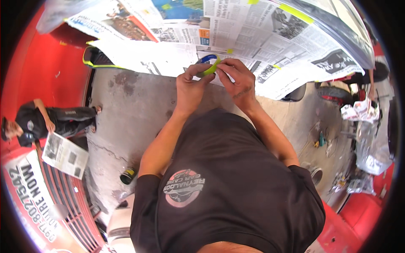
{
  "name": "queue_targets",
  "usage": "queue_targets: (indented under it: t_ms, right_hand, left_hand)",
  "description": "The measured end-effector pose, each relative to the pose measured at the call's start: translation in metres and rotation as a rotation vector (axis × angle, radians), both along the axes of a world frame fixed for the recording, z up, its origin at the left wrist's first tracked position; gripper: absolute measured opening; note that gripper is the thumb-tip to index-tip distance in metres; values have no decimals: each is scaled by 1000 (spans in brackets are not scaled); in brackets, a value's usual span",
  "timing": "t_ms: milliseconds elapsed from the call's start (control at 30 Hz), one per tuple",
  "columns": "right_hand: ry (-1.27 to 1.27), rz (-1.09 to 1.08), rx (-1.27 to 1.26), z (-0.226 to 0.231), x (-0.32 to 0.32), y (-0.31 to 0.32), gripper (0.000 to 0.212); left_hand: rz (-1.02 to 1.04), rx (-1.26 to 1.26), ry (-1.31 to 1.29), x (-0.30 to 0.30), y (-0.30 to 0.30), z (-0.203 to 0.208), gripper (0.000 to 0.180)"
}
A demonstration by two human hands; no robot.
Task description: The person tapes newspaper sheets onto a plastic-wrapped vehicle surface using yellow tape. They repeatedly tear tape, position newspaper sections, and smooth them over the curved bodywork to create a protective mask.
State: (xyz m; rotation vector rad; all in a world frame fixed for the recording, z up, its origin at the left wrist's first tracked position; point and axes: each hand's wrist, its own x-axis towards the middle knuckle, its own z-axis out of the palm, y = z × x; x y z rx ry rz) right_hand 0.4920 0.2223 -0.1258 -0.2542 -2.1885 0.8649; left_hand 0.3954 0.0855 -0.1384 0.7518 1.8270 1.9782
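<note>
My left hand (190, 88) is closed around a roll of yellow-green masking tape (213, 66) with a blue inner ring, its thumb and fingers on the near side. At the roll's right edge, my right hand (239, 82) is closed in a pinch; whatever lies between its fingertips is too small to make out, though it looks like the tape's end. Just beyond both hands, newspaper sheets (240, 31) cover a broad surface. Short yellow-green tape pieces (296, 13) stick to the sheets.
At the left, another person (31, 122) holds a newspaper sheet (65, 154) beside a red slatted panel (69, 198). A dark can (128, 175) stands on the concrete floor (126, 105). Plastic-wrapped items (371, 147) and a wheel (335, 95) are at the right.
</note>
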Motion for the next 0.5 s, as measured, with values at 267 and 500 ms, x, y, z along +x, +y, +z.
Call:
queue_targets:
  t_ms: [267, 500]
  right_hand:
    - [-43, 154, 55, -4, 0, -2, 12]
    - [-238, 285, -136, -28, 4, 8, 11]
  left_hand:
    - [320, -161, 460, 40, -5, 1, 23]
    - [406, -213, 399, 61, -4, -23, 20]
